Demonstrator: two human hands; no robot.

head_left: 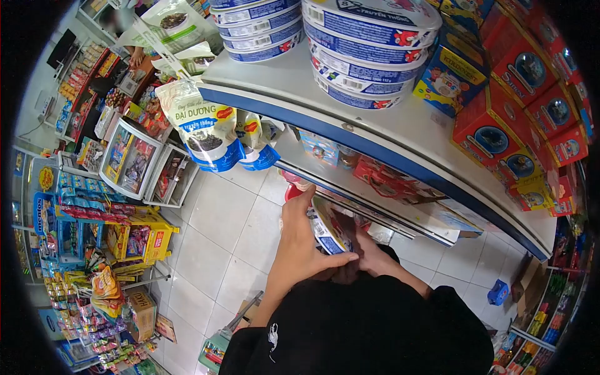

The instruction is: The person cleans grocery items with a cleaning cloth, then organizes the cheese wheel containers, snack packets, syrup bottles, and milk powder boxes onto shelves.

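Left hand (299, 240): we have it round the left side of the held cheese box (323, 230), thumb laid across the near end and fingers reaching to the far end, so the grip is spread wide and closed on the box by its edges
Right hand (374, 255): we bring it in from the right, close against the box; its fingertips are hidden in shadow, so we cannot tell how firmly they press
Held cheese box: it is between our two hands, tilted, in front of our black shirt (375, 325) and near the lower shelf (431, 230); its blue-and-white side band is turned towards us, and holding by the rim probably keeps that print uncovered
Upper shelf (278, 84): it carries a left stack of round cheese boxes (259, 30) and a right stack of round cheese boxes (370, 62); they lie flat, likely because such shapes sit steadily one on another with their side labels facing out
Seaweed pouches (203, 128): they hang beside the end of the upper shelf, printed fronts outward, presumably to be seen from the aisle
Red cartons (494, 134): we see them packed in rows on the right, beside a blue-and-yellow box (451, 76); tight rows likely help them stay upright
Tiled floor (215, 203): it shows below our hands, with a small blue item (498, 292) lying to the right that we cannot identify
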